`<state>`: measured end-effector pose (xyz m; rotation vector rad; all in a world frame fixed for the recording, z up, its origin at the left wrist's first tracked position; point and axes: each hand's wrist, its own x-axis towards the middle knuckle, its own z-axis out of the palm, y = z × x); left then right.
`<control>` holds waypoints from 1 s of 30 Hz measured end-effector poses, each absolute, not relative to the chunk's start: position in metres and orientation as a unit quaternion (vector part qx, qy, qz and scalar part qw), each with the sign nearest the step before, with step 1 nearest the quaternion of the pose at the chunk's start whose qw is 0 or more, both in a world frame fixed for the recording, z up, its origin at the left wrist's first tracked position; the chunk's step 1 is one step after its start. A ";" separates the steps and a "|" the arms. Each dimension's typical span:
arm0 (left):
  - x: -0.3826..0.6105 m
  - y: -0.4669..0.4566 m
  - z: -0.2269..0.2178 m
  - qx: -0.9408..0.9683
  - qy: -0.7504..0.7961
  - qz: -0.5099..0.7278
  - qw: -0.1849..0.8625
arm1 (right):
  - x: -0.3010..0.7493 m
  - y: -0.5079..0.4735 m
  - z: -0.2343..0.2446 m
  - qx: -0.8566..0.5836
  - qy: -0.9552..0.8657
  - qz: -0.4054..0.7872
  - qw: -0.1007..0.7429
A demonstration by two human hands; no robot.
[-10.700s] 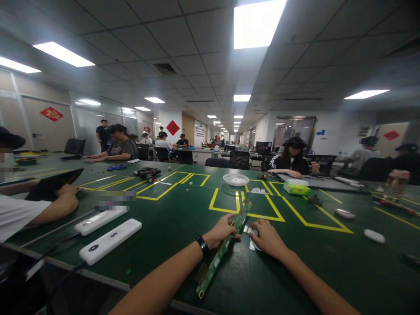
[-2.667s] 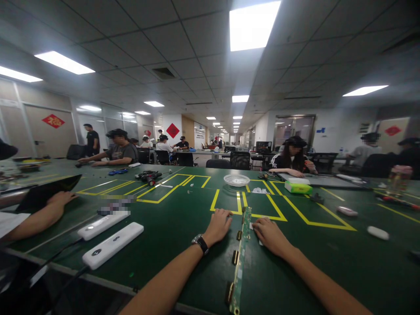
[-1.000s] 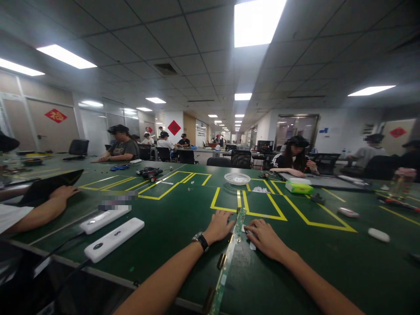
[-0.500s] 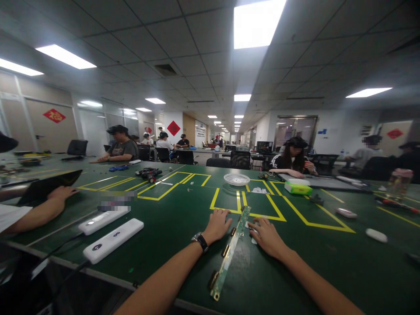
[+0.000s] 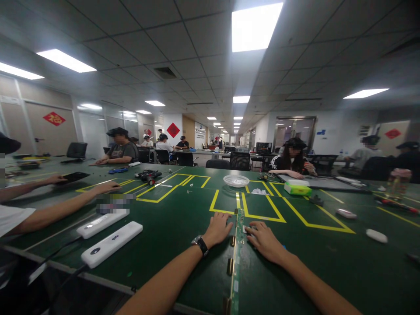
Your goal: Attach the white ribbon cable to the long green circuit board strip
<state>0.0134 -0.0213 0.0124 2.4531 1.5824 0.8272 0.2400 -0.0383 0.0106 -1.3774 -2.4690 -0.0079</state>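
A long, narrow green circuit board [image 5: 241, 253] with several gold-brown connectors along its left edge lies on the green table, pointing away from me. Its near end runs out of the bottom of the view. My left hand [image 5: 218, 228] rests palm down just left of the board's far part, fingers stretched and apart, a dark-faced watch [image 5: 201, 245] on the wrist. On the other side, my right hand [image 5: 264, 238] has its fingers extended towards the board's right edge, near a small white part. Whether those fingertips touch the board, I cannot tell.
A clear round dish [image 5: 236, 180] stands beyond the board among yellow tape outlines [image 5: 264, 216]. Two white power strips [image 5: 111, 245] lie left. A green box [image 5: 298, 189] and a white mouse-shaped object [image 5: 376, 235] are right. A co-worker's arms [image 5: 62, 205] reach in from the left.
The board has turned from slanting to nearly straight away from me, its near end swinging right and closer. My hands stay beside it. The co-worker's dark panel has been lowered flat and farther off.
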 end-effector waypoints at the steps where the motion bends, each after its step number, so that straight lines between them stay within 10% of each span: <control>1: 0.014 -0.022 0.012 0.808 0.519 0.273 0.053 | 0.239 -0.040 0.011 -0.460 -0.874 0.004 0.156; 30: 0.017 -0.024 0.014 0.803 0.526 0.273 0.064 | 0.236 -0.042 0.018 -0.510 -0.845 -0.060 0.149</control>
